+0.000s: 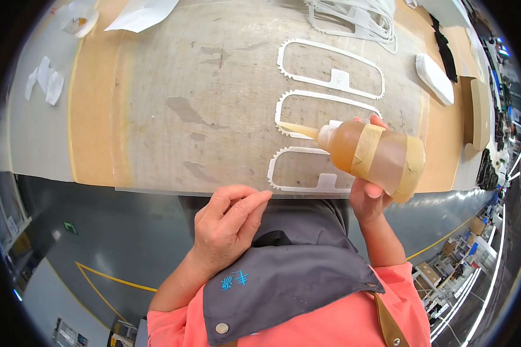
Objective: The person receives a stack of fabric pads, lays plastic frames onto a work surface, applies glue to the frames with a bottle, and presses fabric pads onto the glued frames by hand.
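My right hand (369,196) is wrapped round a squeeze bottle (382,155) of amber liquid with tan tape bands. The bottle lies tilted on its side in the air, its tapered nozzle pointing left over the left end of the middle white toothed frame (330,94). Another such frame (307,43) lies above it, and a third (283,151) lies below, near the table's front edge, partly hidden by the bottle. My left hand (228,222) is closed at the table edge, thumb and fingertips pressed together; whether anything is between them is too small to tell.
A pile of white frames (359,20) lies at the table's far side. To the right are a white stack of pieces (434,78), a black strap (444,49) and a cardboard box (474,113). Crumpled paper (45,81), a plastic cup (77,20) and a white sheet (140,14) lie left.
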A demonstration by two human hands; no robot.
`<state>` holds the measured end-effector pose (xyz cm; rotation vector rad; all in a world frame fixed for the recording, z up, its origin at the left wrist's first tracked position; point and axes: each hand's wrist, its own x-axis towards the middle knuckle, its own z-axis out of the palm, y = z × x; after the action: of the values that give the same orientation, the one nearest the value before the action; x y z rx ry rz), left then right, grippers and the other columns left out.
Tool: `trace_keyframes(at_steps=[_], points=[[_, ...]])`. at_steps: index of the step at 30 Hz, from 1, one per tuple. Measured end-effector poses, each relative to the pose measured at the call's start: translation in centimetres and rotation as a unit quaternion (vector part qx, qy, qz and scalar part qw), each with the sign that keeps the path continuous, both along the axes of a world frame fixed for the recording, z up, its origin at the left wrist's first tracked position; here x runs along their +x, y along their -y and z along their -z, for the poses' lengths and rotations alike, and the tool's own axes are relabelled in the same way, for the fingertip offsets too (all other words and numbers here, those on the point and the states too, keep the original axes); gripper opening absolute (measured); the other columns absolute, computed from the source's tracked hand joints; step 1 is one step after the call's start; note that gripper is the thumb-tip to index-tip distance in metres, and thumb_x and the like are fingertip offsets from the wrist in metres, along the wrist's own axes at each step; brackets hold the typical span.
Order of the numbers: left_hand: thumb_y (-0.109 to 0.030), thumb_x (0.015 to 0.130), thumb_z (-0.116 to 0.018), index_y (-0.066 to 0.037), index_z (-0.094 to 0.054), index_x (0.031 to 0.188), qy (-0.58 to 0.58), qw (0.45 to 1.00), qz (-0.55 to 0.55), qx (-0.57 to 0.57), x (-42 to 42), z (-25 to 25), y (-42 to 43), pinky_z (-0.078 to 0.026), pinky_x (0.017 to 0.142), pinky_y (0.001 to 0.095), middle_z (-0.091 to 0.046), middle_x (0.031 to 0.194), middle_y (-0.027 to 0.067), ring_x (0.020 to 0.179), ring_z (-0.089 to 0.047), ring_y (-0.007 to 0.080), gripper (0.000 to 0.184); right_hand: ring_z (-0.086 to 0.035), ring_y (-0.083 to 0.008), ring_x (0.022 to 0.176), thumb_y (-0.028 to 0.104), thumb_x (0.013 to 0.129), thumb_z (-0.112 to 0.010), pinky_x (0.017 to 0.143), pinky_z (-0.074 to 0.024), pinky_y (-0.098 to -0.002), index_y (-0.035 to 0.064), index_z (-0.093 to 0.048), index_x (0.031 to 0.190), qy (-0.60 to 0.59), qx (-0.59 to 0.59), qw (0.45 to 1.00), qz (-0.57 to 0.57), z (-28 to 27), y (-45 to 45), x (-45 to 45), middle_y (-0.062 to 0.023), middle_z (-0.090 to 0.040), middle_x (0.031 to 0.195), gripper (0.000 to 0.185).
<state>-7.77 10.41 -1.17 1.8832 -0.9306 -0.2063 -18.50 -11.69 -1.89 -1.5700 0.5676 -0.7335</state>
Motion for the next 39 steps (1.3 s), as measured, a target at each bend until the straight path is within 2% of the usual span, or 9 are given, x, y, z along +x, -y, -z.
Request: trace_keyframes(at_steps=[6,12,17,20,23,26,39], points=[[0.004,0.079,-0.079,-0.006,-0.075,0.104,-0.002,1.0,-0.001,-0.001,0.3,0.3,-0.1,-0.049,0.053,0.0259,-0.065,0.095,0.0049,0.065,-0.061,0.0132,0.027,-0.051,-0.0437,0.133,0.067,0.061,-0.086,0.108,-0.0431,-0.0588,0.0176,-0.019,0.15,0.033,-0.052,0.997,-0.047,1.2,0.8,-0.3,-0.0214,-0.044,0.149,0.121],[0.004,0.078,-0.08,-0.005,-0.075,0.103,-0.004,1.0,-0.003,-0.004,0.6,0.3,0.0,-0.049,0.053,0.0261,-0.065,0.094,0.0048,0.066,-0.061,0.0139,0.027,-0.056,-0.0416,0.128,0.065,0.057,-0.09,0.108,-0.0442,-0.0545,0.0124,-0.024,0.145,0.049,-0.132,0.986,-0.088,1.5,2.0,0.1,-0.0211,-0.049,0.145,0.122],[0.005,0.078,-0.079,-0.005,-0.075,0.103,-0.01,1.0,-0.005,-0.004,0.8,0.4,0.1,-0.049,0.053,0.0264,-0.065,0.094,0.0049,0.066,-0.061,0.0143,0.027,-0.058,-0.0396,0.128,0.066,0.055,-0.09,0.108,-0.0451,-0.0522,0.0063,-0.025,0.144,-0.016,-0.114,0.993,-0.025,0.0,1.7,1.2,-0.0212,-0.048,0.146,0.125],[0.005,0.079,-0.079,-0.005,-0.075,0.103,-0.012,1.0,-0.007,-0.002,0.9,0.4,0.1,-0.048,0.054,0.0264,-0.065,0.093,0.0049,0.066,-0.061,0.0144,0.027,-0.056,-0.0408,0.129,0.067,0.055,-0.089,0.109,-0.044,-0.054,0.0056,-0.024,0.144,0.009,-0.091,0.996,0.018,0.4,1.7,1.5,-0.0215,-0.048,0.145,0.126],[0.005,0.079,-0.079,-0.005,-0.075,0.103,-0.012,1.0,-0.006,-0.002,0.9,0.5,0.2,-0.048,0.054,0.0265,-0.065,0.093,0.005,0.066,-0.061,0.0145,0.027,-0.053,-0.0441,0.131,0.07,0.062,-0.083,0.111,-0.0425,-0.0572,0.0096,-0.023,0.148,-0.008,-0.091,0.995,0.036,-0.1,1.6,1.7,-0.0217,-0.045,0.147,0.122],[0.006,0.079,-0.079,-0.005,-0.075,0.103,-0.012,1.0,-0.003,0.001,0.9,0.4,0.4,-0.048,0.054,0.0265,-0.065,0.093,0.005,0.066,-0.061,0.0145,0.026,-0.048,-0.0479,0.134,0.075,0.074,-0.073,0.111,-0.0417,-0.0604,0.0162,-0.022,0.156,-0.035,-0.142,0.989,0.016,-0.1,2.6,0.7,-0.0213,-0.04,0.152,0.113],[0.006,0.082,-0.077,-0.005,-0.075,0.103,0.004,1.0,0.018,0.022,0.2,-0.2,1.6,-0.049,0.054,0.0257,-0.064,0.097,0.0056,0.065,-0.063,0.0135,0.023,-0.048,-0.0467,0.134,0.069,0.075,-0.077,0.111,-0.041,-0.0603,0.0176,-0.025,0.154,-0.016,-0.142,0.987,0.08,0.1,4.9,-3.0,-0.0212,-0.042,0.15,0.107]])
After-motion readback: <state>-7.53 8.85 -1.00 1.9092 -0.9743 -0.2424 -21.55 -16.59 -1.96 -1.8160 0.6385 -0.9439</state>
